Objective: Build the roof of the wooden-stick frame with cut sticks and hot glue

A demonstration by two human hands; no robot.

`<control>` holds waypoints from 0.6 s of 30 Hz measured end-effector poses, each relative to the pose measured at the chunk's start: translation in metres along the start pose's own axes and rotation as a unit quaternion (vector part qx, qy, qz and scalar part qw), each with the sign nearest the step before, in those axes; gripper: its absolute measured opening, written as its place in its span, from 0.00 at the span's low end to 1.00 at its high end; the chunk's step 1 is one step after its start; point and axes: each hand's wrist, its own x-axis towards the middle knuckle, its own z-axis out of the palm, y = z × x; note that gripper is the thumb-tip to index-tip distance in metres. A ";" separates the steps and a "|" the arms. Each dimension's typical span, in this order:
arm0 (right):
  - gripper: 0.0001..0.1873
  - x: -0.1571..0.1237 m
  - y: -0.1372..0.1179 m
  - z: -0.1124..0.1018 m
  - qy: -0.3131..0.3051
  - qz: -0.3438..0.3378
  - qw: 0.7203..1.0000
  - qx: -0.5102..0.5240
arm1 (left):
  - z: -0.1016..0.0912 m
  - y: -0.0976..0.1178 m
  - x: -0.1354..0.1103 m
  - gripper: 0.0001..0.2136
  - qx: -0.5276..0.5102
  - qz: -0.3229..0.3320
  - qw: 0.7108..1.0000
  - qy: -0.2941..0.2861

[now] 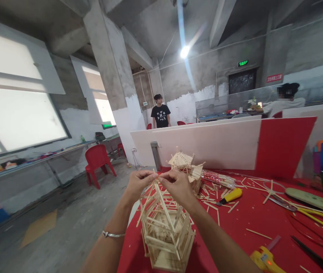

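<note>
A pavilion-like model (168,223) built of thin wooden sticks stands in front of me on the red tabletop (235,231). Its roof sticks slope up to a peak. There my left hand (138,184) pinches a stick at the tip from the left side. From the right, my right hand (178,185) has thumb and finger closed at the same peak, touching the stick ends. The exact contact is partly hidden by my fingers. Just behind is another stick model (181,160) with a pointed, tiered roof.
Loose sticks, a plastic-wrapped bundle of sticks (218,178) and a yellow-handled knife (232,196) lie to the right. Nearer are a yellow glue gun (265,259) and yellow-handled scissors (317,215). White panels (201,146) border the far side. Two people are beyond.
</note>
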 end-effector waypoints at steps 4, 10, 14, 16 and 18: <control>0.07 -0.001 0.000 0.000 0.002 -0.003 1.000 0.004 | 0.000 0.000 0.000 0.14 -0.001 0.003 1.000 -0.003; 0.07 0.000 -0.001 0.001 0.000 -0.007 1.000 0.012 | 0.000 0.001 0.000 0.14 -0.002 0.007 1.000 -0.002; 0.07 0.000 0.001 0.002 0.005 -0.011 1.000 0.018 | 0.001 0.001 0.000 0.14 0.001 0.009 1.000 -0.001; 0.06 0.000 0.001 0.002 0.007 -0.011 1.000 0.019 | 0.001 0.001 0.000 0.14 0.000 0.011 1.000 0.003; 0.06 0.000 0.001 0.002 0.009 -0.010 1.000 0.021 | 0.001 0.000 0.000 0.14 -0.002 0.010 1.000 0.004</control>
